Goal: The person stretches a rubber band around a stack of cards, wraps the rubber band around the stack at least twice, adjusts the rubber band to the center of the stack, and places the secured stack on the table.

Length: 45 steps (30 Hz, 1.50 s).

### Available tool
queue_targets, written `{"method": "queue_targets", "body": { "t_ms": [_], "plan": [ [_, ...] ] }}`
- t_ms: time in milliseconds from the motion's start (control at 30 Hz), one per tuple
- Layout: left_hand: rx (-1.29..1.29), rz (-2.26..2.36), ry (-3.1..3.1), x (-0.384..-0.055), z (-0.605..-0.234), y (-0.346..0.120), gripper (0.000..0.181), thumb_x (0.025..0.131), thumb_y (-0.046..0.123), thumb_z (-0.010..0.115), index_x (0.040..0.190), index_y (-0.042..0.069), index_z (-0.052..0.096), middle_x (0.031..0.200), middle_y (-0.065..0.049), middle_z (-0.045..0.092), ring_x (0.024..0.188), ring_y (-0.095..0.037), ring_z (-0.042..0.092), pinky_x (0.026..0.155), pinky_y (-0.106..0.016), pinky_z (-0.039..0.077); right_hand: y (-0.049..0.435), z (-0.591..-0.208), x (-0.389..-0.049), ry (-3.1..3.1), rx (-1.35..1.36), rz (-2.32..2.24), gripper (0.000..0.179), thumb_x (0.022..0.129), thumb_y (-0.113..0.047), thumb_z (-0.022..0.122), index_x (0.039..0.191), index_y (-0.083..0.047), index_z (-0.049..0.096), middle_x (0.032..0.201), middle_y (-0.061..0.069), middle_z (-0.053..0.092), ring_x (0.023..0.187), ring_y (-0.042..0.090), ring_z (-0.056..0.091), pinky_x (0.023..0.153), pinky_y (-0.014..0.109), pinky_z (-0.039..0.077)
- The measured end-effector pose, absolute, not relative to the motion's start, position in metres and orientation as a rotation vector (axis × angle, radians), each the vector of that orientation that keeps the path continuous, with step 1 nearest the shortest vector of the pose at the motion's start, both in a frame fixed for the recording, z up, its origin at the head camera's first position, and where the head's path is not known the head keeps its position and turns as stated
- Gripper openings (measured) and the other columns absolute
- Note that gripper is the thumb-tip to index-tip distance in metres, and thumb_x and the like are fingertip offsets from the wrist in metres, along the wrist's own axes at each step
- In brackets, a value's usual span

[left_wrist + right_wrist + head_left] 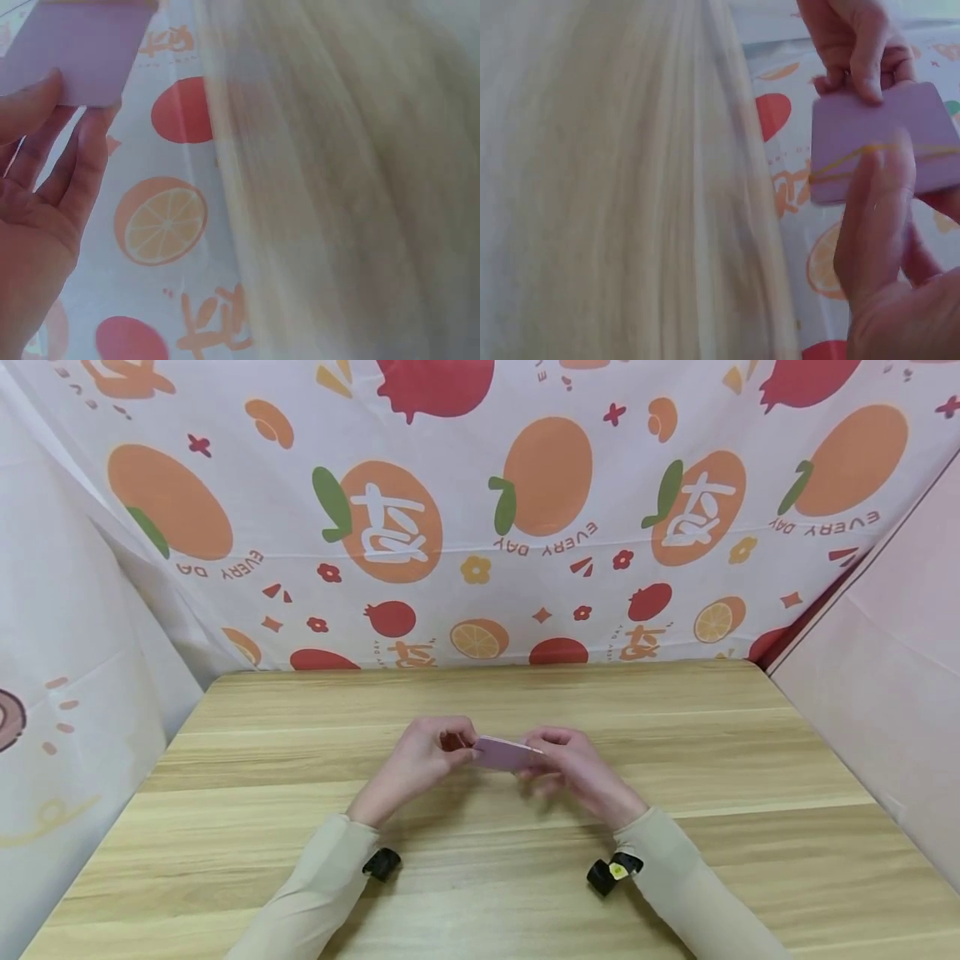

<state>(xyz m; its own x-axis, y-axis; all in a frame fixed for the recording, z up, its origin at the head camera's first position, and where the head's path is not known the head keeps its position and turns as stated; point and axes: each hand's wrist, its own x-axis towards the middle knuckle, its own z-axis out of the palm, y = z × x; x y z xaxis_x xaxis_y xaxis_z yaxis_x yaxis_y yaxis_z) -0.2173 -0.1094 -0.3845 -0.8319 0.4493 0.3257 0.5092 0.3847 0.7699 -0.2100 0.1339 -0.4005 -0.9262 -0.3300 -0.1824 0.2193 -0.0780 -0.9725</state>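
Note:
A flat purple card (504,755) with rounded corners is held up above the table between both hands; I cannot tell whether it is one card or a thin stack. My left hand (435,752) pinches its left end between thumb and fingers, plain also in the left wrist view, where the card (82,52) is partly cut off. A yellow rubber band (840,163) runs around the card in the right wrist view. At the card's right end, my right hand (573,770) has its fingertips on the band, which rises to a peak there.
The wood-grain table (480,893) spreads beneath the hands. A white cloth printed with fruit (465,485) hangs along its far edge, with pale cloths at both sides. Each wrist wears a small black camera (382,864).

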Motion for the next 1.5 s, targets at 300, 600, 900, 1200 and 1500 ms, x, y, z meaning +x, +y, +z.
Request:
{"method": "queue_targets", "body": {
  "t_ms": [300,600,900,1200,1500],
  "plan": [
    [-0.573,-2.04,-2.535,-0.217,-0.387,-0.109,0.012,0.083,-0.002,0.075,0.085,0.003,0.064,0.075,-0.007,0.062,0.066,-0.016,0.057,0.059,-0.029,0.05,0.138,-0.407,-0.216,1.873,-0.21,-2.058,0.021,0.094,-0.005,0.061,0.113,0.005,0.066,0.072,0.005,0.064,0.053,0.009,0.051,0.044,0.02,0.038],
    [-0.265,-2.269,-2.352,-0.217,-0.383,-0.102,0.013,0.083,-0.004,0.071,0.087,-0.001,0.06,0.074,-0.005,0.06,0.063,-0.014,0.055,0.058,-0.026,0.046,0.126,-0.407,-0.214,1.934,-0.204,-2.149,0.029,0.096,-0.002,0.06,0.12,0.013,0.059,0.098,0.012,0.071,0.076,0.015,0.064,0.059,0.026,0.054],
    [-0.119,-2.332,-2.237,-0.218,-0.379,-0.102,0.013,0.084,-0.006,0.07,0.087,-0.002,0.058,0.074,-0.005,0.062,0.063,-0.014,0.056,0.058,-0.027,0.046,0.126,-0.403,-0.21,1.682,-0.179,-2.194,0.03,0.099,-0.001,0.054,0.123,0.017,0.052,0.098,0.016,0.068,0.079,0.015,0.067,0.069,0.025,0.056],
    [0.02,-2.314,-2.167,-0.218,-0.376,-0.1,0.013,0.083,-0.009,0.069,0.085,-0.002,0.058,0.07,-0.004,0.061,0.062,-0.013,0.055,0.056,-0.026,0.044,0.127,-0.405,-0.206,1.477,-0.147,-2.149,0.011,0.097,-0.006,0.06,0.103,0.002,0.065,0.098,0.014,0.069,0.078,0.013,0.068,0.068,0.024,0.056],
    [0.054,-2.324,-2.127,-0.219,-0.377,-0.101,0.013,0.083,-0.009,0.069,0.087,-0.002,0.058,0.069,-0.002,0.061,0.06,-0.012,0.055,0.054,-0.024,0.044,0.121,-0.406,-0.202,1.514,-0.124,-2.161,0.009,0.095,-0.01,0.064,0.099,-0.003,0.069,0.099,0.012,0.07,0.076,0.013,0.068,0.065,0.025,0.056]
  ]
}}
